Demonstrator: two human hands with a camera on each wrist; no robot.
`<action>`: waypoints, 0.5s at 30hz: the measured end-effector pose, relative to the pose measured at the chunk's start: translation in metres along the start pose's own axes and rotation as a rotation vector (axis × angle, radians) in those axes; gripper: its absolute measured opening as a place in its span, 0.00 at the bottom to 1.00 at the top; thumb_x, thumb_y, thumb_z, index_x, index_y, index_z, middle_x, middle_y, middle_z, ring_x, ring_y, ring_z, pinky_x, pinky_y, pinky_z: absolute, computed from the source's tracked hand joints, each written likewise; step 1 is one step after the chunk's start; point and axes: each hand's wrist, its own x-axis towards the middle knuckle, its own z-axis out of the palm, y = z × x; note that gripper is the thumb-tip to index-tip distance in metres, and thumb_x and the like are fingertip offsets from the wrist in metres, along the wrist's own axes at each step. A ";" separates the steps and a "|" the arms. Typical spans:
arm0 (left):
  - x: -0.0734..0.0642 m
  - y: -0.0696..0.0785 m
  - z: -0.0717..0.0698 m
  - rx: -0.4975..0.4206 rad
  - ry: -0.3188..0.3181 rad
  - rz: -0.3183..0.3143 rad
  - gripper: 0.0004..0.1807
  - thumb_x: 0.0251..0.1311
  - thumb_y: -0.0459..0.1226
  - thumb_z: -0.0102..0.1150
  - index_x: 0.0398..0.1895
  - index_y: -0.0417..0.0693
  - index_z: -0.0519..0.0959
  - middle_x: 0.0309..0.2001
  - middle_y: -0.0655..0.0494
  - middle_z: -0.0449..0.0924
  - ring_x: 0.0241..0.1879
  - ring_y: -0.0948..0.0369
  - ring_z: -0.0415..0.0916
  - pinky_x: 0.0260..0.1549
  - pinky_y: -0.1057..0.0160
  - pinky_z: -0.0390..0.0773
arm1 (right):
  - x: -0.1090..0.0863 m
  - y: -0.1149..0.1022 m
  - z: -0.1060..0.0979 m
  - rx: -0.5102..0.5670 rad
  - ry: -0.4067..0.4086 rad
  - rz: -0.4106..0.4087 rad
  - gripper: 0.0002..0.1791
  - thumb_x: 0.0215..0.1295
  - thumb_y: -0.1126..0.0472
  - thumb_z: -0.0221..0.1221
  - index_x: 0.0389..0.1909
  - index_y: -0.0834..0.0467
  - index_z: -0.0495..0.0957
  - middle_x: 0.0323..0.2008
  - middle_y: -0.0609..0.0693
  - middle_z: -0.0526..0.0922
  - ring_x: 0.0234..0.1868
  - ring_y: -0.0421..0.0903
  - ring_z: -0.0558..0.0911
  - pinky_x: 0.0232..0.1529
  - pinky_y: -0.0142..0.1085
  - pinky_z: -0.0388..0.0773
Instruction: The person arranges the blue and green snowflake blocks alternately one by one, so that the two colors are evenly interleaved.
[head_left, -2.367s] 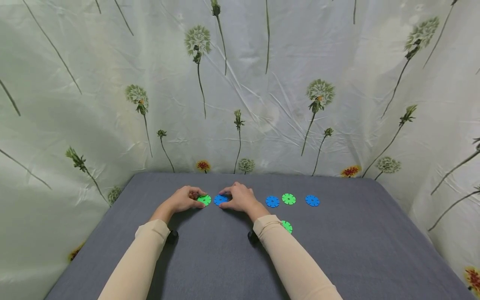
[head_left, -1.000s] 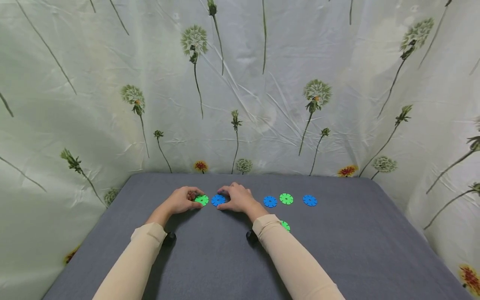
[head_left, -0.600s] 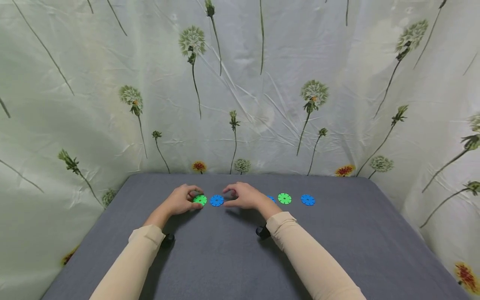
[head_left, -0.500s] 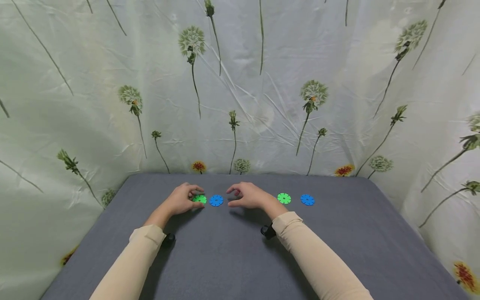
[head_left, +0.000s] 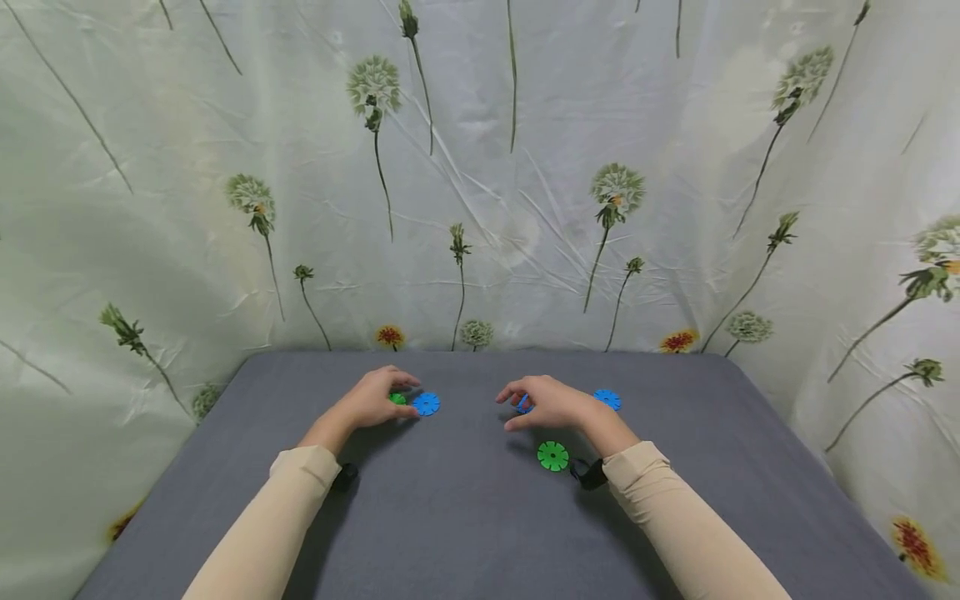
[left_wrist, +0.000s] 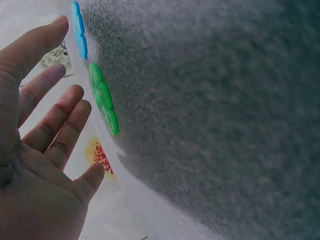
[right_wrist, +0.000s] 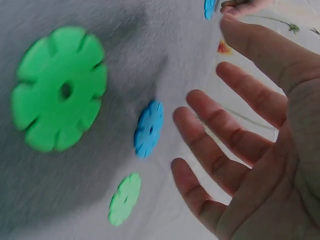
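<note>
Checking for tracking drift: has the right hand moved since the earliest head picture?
Yes: the right hand moved rightward, judged against the printed dandelion low on the central backdrop.

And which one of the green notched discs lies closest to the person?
The green notched disc just left of the right wrist's black device; the other two green discs lie farther back, roughly in line with the blue discs.

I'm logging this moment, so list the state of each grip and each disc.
Left grip: open, holding nothing.
Right grip: open, holding nothing.
Left green disc: flat, unheld.
Left blue disc: flat, unheld.
Nearest green disc: flat, unheld.
Middle blue disc: flat, unheld.
Right green disc: flat, unheld, hidden in head view.
Rightmost blue disc: flat, unheld.
</note>
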 end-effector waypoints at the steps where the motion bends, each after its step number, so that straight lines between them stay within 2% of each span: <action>1: 0.001 0.001 0.001 0.001 -0.005 -0.003 0.29 0.63 0.45 0.79 0.66 0.47 0.84 0.65 0.41 0.79 0.65 0.42 0.78 0.65 0.38 0.78 | -0.005 0.002 0.000 -0.001 -0.003 0.012 0.26 0.71 0.52 0.72 0.67 0.54 0.82 0.61 0.57 0.85 0.62 0.55 0.84 0.62 0.48 0.82; 9: 0.008 0.003 0.005 0.023 -0.031 -0.006 0.27 0.62 0.45 0.80 0.63 0.49 0.87 0.60 0.45 0.82 0.61 0.46 0.79 0.62 0.41 0.80 | -0.042 0.018 0.002 -0.003 0.006 0.092 0.28 0.64 0.56 0.77 0.65 0.54 0.83 0.59 0.55 0.85 0.58 0.54 0.84 0.58 0.48 0.83; 15: 0.011 0.005 0.006 0.013 -0.042 -0.012 0.26 0.62 0.44 0.80 0.63 0.49 0.87 0.56 0.47 0.82 0.58 0.48 0.80 0.61 0.43 0.80 | -0.055 0.030 0.009 -0.003 0.026 0.075 0.29 0.61 0.57 0.79 0.63 0.56 0.85 0.55 0.52 0.87 0.54 0.49 0.85 0.55 0.44 0.84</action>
